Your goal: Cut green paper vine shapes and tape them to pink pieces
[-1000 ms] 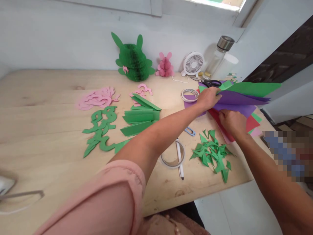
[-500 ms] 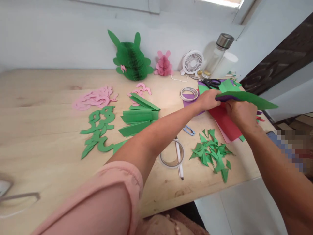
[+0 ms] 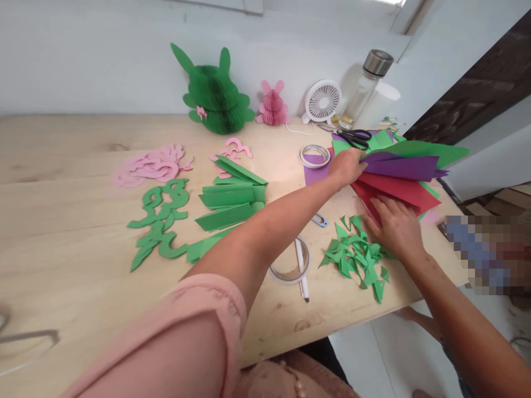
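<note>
Left hand (image 3: 347, 166), right of centre in the frame: fingers closed on the near-left edges of a green paper sheet (image 3: 440, 152) and purple paper sheets (image 3: 409, 166), their far ends fanned upward toward the right.

Right hand (image 3: 396, 229), below it: fingers extended and slightly spread, laid on red paper sheets (image 3: 394, 188) beneath the purple ones. The whole paper stack occupies the right of the frame.

Black-handled scissors (image 3: 354, 138): lying on the stack's upper end, just beyond the left hand.

White tape roll (image 3: 314, 165): beside the left hand, partly over purple paper.

Green paper scraps (image 3: 357, 257): one loose heap, lower right, near the right hand.

Small blue tool (image 3: 320, 220): partly behind the left forearm, exact type unclear.

Large tape ring (image 3: 307, 260) and white pen (image 3: 304, 284): lower centre, crossing each other.

Folded green strips (image 3: 232, 196): centre. Curved green cutouts (image 3: 161, 224): left of these. Curved pink cutouts (image 3: 155, 165): two groups, above.

Top row, left to right: green honeycomb-paper figure (image 3: 219, 105), smaller pink honeycomb-paper figure (image 3: 274, 108), white fan (image 3: 323, 101), clear bottle (image 3: 360, 97) with metal cap, white cylinder (image 3: 379, 105).

Support: pale wooden counter (image 3: 74, 221).
</note>
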Demonstrator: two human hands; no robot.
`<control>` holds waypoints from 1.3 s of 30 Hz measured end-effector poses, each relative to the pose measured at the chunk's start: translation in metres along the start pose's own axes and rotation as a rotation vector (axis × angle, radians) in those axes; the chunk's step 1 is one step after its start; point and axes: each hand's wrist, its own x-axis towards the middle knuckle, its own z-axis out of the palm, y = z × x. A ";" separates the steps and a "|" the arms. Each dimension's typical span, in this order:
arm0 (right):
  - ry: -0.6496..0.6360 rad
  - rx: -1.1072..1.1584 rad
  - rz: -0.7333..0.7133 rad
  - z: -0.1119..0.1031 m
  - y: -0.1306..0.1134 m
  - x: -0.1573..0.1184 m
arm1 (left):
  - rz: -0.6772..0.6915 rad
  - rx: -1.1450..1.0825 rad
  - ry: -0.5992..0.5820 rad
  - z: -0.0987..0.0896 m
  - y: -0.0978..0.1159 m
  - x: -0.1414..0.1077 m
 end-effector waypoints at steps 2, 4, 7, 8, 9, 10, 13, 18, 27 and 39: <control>-0.129 -0.038 0.099 0.004 0.004 0.000 | -0.003 -0.004 -0.009 0.000 0.000 0.000; -0.245 -0.058 0.174 0.002 0.006 0.007 | 0.002 0.006 -0.023 0.000 0.000 0.000; -0.352 -0.077 0.185 -0.007 0.006 0.018 | 0.014 0.041 -0.040 0.000 0.001 -0.001; -0.368 -0.081 0.170 -0.009 0.006 0.021 | 0.019 0.056 -0.046 0.001 0.001 -0.002; -0.378 -0.084 0.150 -0.011 0.005 0.023 | 0.027 0.070 -0.053 0.001 0.001 -0.002; -0.384 -0.090 0.135 -0.011 0.005 0.024 | 0.035 0.083 -0.061 0.001 0.001 -0.002; -0.377 -0.118 0.120 -0.010 0.005 0.024 | 0.052 0.106 -0.076 0.001 0.001 -0.003; -0.387 -0.217 0.105 -0.015 0.006 0.025 | 0.075 0.132 -0.085 0.001 0.001 -0.004; -0.268 -0.341 0.150 -0.047 0.031 0.052 | 0.135 0.116 -0.118 0.002 0.000 -0.005; -0.278 -0.318 0.222 -0.063 0.043 0.079 | 0.140 0.120 -0.171 -0.003 -0.003 0.002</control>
